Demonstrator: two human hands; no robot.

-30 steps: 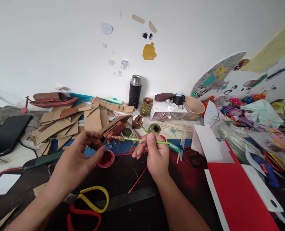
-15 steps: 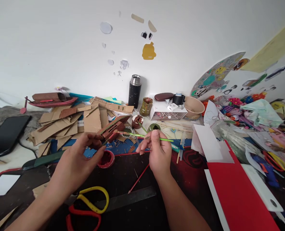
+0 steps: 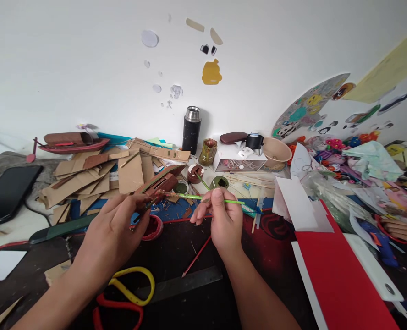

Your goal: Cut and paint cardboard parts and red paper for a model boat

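My right hand (image 3: 226, 222) pinches a light-green paintbrush (image 3: 233, 202) and holds it level, its bristle end pointing left. The bristles reach close to the fingers of my left hand (image 3: 116, 231), which is closed on a small thin brownish piece (image 3: 151, 204), mostly hidden by the fingers. Whether the bristles touch that piece I cannot tell. Just behind lies a brown model boat (image 3: 162, 184). Below the brush stands a pot of red paint (image 3: 153, 228), partly covered by my left hand. Brown (image 3: 195, 174) and green paint pots (image 3: 220, 182) stand farther back.
Scissors (image 3: 151, 286), a ruler (image 3: 189, 283) and a pink pencil (image 3: 196, 256) lie in front. Cardboard scraps (image 3: 131, 174) are piled at left, near a phone (image 3: 11, 195). Red card (image 3: 341, 275) lies right. Another person's hand (image 3: 401, 229) is at the right edge.
My left hand has turned slightly, its fingers closing farther over the small piece. The brush has shifted slightly left. Another person's hand has come in at the right edge, over the scissors there.
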